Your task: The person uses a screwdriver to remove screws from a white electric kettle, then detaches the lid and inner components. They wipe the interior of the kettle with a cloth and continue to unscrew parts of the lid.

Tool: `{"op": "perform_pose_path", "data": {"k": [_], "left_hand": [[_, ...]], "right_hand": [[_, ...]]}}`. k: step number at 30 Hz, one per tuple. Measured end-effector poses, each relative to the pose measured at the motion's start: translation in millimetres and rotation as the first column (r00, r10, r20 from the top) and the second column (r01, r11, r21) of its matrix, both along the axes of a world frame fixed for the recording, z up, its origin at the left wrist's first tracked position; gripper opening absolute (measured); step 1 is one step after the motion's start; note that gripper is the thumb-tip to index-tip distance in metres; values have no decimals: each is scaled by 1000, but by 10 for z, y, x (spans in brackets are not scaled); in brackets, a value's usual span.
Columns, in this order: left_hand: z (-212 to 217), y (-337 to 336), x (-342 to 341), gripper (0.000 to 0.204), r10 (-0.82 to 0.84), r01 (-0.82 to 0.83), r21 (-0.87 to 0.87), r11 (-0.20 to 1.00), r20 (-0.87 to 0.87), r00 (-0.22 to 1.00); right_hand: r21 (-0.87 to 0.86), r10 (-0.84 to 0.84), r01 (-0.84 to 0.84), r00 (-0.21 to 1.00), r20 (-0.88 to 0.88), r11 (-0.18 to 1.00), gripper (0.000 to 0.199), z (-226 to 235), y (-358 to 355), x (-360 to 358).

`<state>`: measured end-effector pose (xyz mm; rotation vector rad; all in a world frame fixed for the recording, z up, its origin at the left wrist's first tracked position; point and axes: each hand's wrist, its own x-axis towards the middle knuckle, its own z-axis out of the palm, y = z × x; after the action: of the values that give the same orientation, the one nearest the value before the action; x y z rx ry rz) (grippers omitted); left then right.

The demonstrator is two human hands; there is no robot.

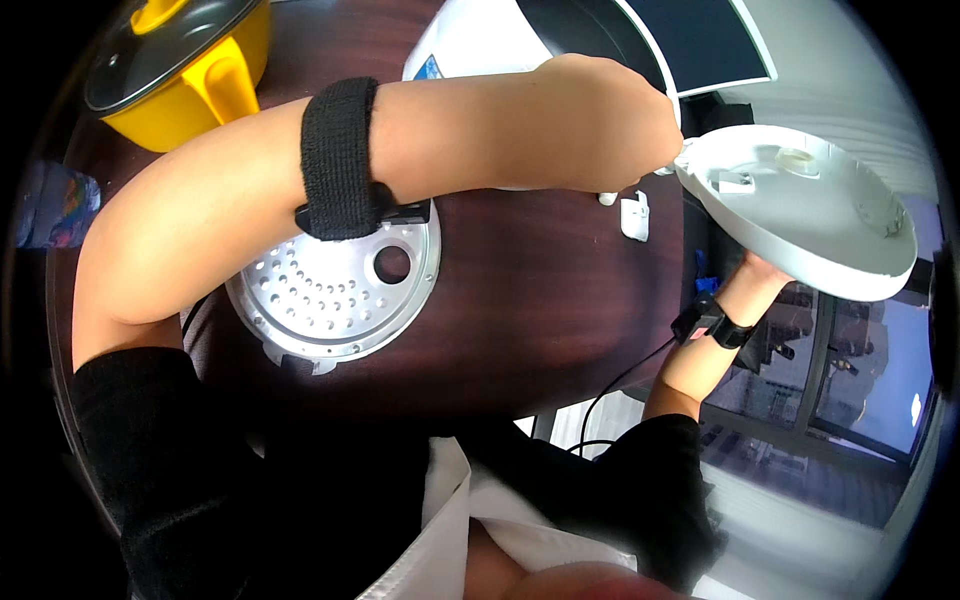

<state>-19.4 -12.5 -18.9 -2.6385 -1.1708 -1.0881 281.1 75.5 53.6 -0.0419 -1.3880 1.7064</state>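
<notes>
A white round lid (800,225) of an appliance is lifted and tilted at the right, its hollow inner side facing up. My right hand (768,268) holds it from below; the lid hides most of its fingers. My left arm reaches across to the right, and my left hand (615,125) is closed beside the lid's hinge edge. Its fingertips and whatever they grip are hidden. Behind it stands a white rice cooker (465,45) with a dark opening. A silver, dimpled inner lid plate (330,300) with a round hole lies under my left forearm.
A small white plastic piece (635,218) lies near the dark wooden table's (540,300) right edge. At the far left stands a yellow pot (225,85) with a glass lid. A flat dark-faced panel (710,40) is behind the cooker. A black cable (605,390) hangs from my right wrist.
</notes>
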Motion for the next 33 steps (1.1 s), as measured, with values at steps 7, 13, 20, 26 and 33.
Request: {"op": "perform_pose_path", "data": {"k": [7,13,20,26,33], "left_hand": [[-57,51,25,20,9,-10,97,995,20,1000],[-62,68,-8,20,3,-5,72,997,27,1000],[-52,46,16,23,8,-14,95,995,57,998],[20,35,12,28,40,-41,-56,998,-25,999],[119,39,25,31,0,-21,-169,985,-121,993]], "right_hand": [[61,-206,202,976,66,978,70,-137,-44,-23],[-4,-457,457,889,38,889,71,-176,-238,-348],[81,-724,719,685,80,690,65,36,-71,-504],[96,-712,706,697,81,702,64,80,36,-483],[104,-695,688,714,78,718,64,141,99,-500]]}}
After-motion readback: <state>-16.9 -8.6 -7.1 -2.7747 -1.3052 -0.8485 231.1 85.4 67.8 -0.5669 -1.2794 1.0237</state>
